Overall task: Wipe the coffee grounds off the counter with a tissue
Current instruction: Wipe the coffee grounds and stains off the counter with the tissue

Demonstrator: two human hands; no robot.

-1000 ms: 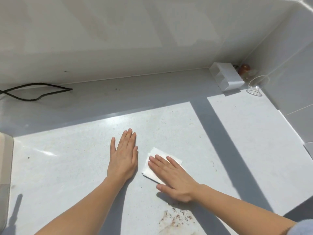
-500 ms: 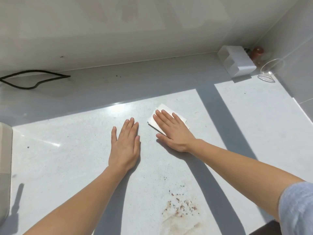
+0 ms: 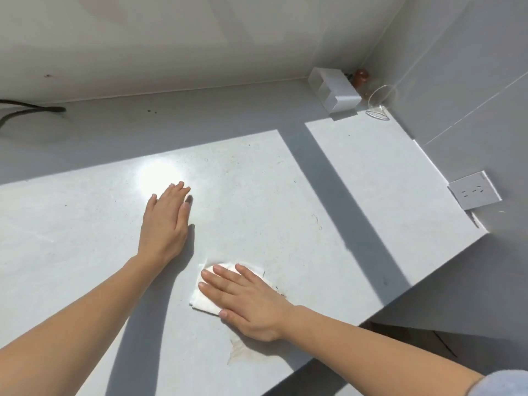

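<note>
A folded white tissue [image 3: 203,299] lies flat on the pale counter [image 3: 85,224] near its front edge. My right hand [image 3: 248,302] presses flat on it, fingers spread, covering most of it. A few dark coffee grounds [image 3: 278,290] show at the tissue's right edge, and a faint brown smear [image 3: 243,351] marks the counter just below my wrist. My left hand [image 3: 165,224] rests palm down on the counter, up and to the left of the tissue, holding nothing.
A white plastic holder [image 3: 334,91], a brown-topped item [image 3: 361,77] and a clear glass [image 3: 381,101] stand in the back right corner. A black cable [image 3: 31,111] lies at the back left. A wall socket [image 3: 474,194] sits on the right wall. The counter's front edge [image 3: 357,324] runs just right of my right forearm.
My right hand slid the tissue back toward me and over the patch of grounds, leaving a smear. The left hand stayed flat on the counter. The camera view shifted.
</note>
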